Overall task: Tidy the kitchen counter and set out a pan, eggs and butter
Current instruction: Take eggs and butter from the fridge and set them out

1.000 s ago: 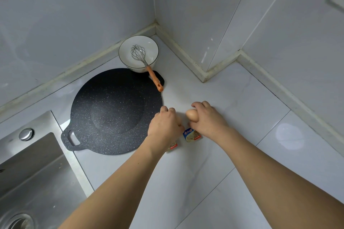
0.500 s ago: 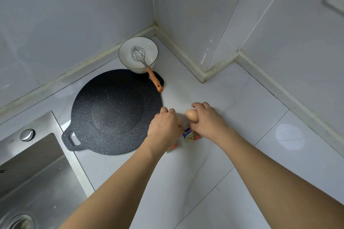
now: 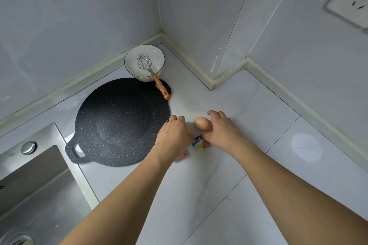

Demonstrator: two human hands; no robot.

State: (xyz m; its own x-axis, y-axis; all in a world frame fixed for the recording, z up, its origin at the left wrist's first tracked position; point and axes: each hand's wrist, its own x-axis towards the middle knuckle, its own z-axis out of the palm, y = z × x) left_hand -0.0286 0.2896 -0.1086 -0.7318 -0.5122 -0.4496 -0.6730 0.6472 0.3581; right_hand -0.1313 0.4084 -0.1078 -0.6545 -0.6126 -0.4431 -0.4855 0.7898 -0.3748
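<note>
Right hand: the right hand (image 3: 223,132) hangs low over the bench (image 3: 258,165), fingers curled round a brown egg (image 3: 202,123); the egg shows at the thumb side, fingertips arched over its far end.
Left hand: the left hand (image 3: 173,135) sits just left of the right one, knuckles up and fingers curled downward; a sliver of pale orange shows at its right edge, but I cannot tell whether it grips a second egg.
Egg: held between the two hands, just right of the pan's rim, close above or on the bench; contact with the surface cannot be made out.
Butter: one small wrapped butter portion (image 3: 200,143) with a blue and yellow label lies on the bench just under the right hand's wrist side; a second butter packet (image 3: 181,156) is mostly hidden beneath the left wrist, only a red-marked corner showing.
Pan: a flat black speckled pan (image 3: 119,123) with two loop handles lies on the bench, left of the hands and beside the sink (image 3: 33,185).
Bowl: a white bowl (image 3: 130,59) stands at the pan's far edge near the wall corner.
Whisk: a wire whisk (image 3: 144,62) rests in the bowl, its orange handle leaning out over the rim toward the pan's far handle.
Wall: a socket (image 3: 350,4) sits on the tiled wall at upper right.
</note>
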